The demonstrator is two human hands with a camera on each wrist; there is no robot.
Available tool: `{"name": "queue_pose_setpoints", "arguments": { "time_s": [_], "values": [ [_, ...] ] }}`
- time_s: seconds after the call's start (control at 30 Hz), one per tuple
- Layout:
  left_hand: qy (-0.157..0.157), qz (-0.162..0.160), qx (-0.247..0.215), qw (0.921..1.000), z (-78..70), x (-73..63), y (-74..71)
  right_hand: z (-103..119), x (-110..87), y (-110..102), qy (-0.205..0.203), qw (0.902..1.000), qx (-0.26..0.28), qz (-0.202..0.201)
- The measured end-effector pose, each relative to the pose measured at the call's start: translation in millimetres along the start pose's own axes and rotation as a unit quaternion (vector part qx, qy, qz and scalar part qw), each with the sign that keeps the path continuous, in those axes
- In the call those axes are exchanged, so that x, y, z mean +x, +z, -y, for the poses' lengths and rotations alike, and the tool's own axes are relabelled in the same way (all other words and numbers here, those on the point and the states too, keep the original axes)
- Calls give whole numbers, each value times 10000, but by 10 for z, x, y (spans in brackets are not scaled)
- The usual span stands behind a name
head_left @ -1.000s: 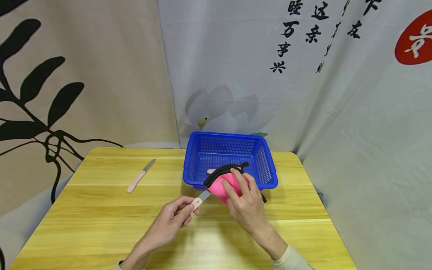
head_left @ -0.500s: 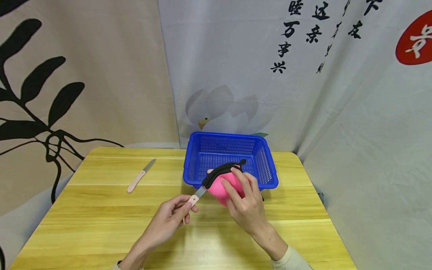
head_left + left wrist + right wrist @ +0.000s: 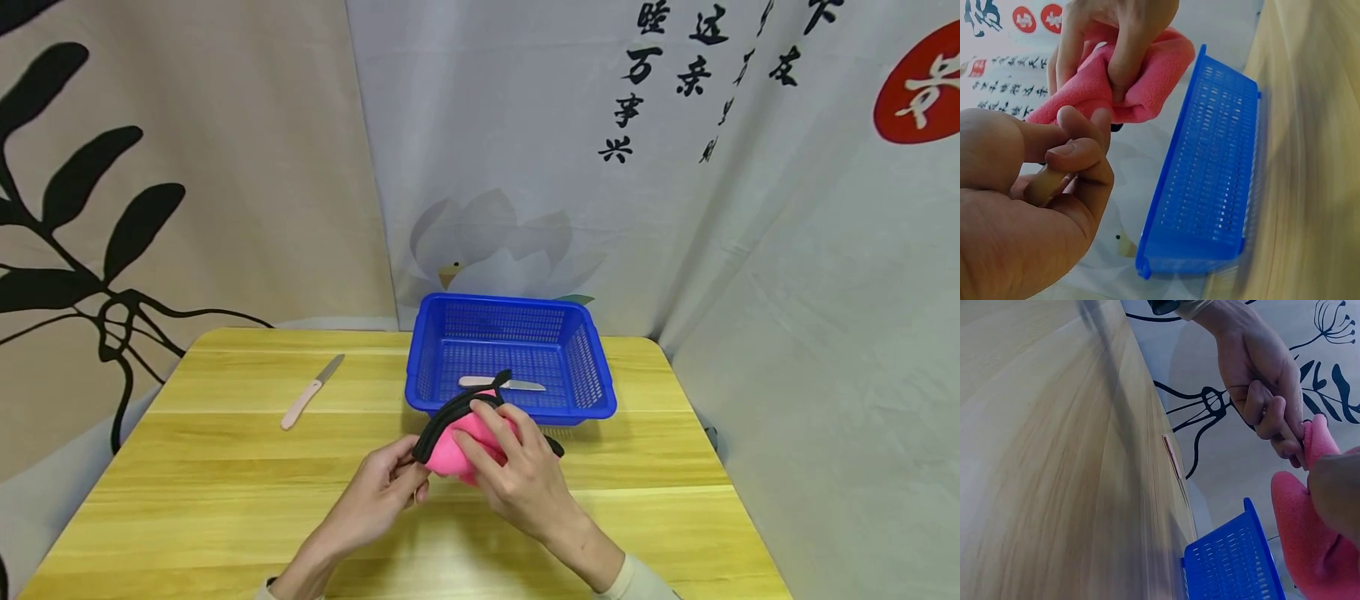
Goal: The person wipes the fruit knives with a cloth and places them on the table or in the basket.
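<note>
L grip [image 3: 381, 487] curled, R grip [image 3: 519, 477] pinching, close tog.

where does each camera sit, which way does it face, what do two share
Head: worn there, facing forward and down over the yellow wooden table; left hand and right hand show.
Left wrist: worn there, facing past the left hand to the right hand gripping a fuzzy pink cloth.
Right wrist: worn there, facing across to the left hand; part of the right hand shows at right.
Both wrist views share the cloth and the blue rectangular plastic basket.
</note>
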State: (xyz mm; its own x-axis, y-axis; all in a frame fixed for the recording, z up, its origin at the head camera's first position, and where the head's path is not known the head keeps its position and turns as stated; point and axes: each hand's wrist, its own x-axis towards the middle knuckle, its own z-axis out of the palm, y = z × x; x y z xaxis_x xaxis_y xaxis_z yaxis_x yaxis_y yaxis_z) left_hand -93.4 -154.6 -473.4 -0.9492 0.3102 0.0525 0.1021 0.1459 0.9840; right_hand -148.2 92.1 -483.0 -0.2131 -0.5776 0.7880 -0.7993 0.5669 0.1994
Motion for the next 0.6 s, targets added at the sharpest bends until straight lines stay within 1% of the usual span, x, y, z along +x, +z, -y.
{"name": "queue_pose_setpoints", "arguments": {
  "time_s": [0.07,0.2,0.3,0.6],
  "values": [
    [28,62,-13,10000,-1,1,-6,-7,2,5,24,10000,-59,-57],
    [-40,110,-107,9999,-13,-3,-11,-43,3,14,72,9996,-224,-168],
    [-79,125,-156,9998,-15,-11,-21,-82,-2,5,140,9993,-312,-174],
    [131,241,-149,9995,9,-17,-39,-188,-55,-50,450,9980,-443,14]
  ]
}}
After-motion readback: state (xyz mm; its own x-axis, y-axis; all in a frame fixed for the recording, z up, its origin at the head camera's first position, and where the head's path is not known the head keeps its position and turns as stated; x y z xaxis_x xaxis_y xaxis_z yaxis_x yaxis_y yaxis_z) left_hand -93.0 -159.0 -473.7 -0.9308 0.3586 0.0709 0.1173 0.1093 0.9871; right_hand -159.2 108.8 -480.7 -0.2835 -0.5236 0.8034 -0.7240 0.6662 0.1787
